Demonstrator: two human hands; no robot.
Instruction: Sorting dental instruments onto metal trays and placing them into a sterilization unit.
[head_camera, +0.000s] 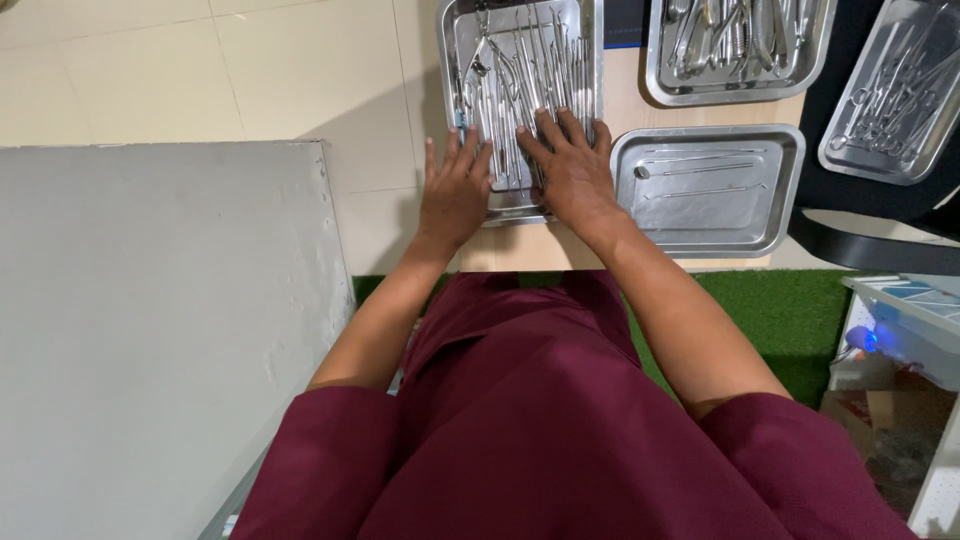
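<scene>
A shallow rectangular steel tray (590, 60) sits on a pale wooden tabletop, packed with slim metal instruments (525, 70) — probes, picks and a pair of plier-like tools — most lying lengthwise, side by side. The left hand (455, 190) rests flat on the tray's near left corner, fingers spread over the tools; the right hand (570, 170) lies palm down beside it — fingers fanned across the instruments' near ends.
</scene>
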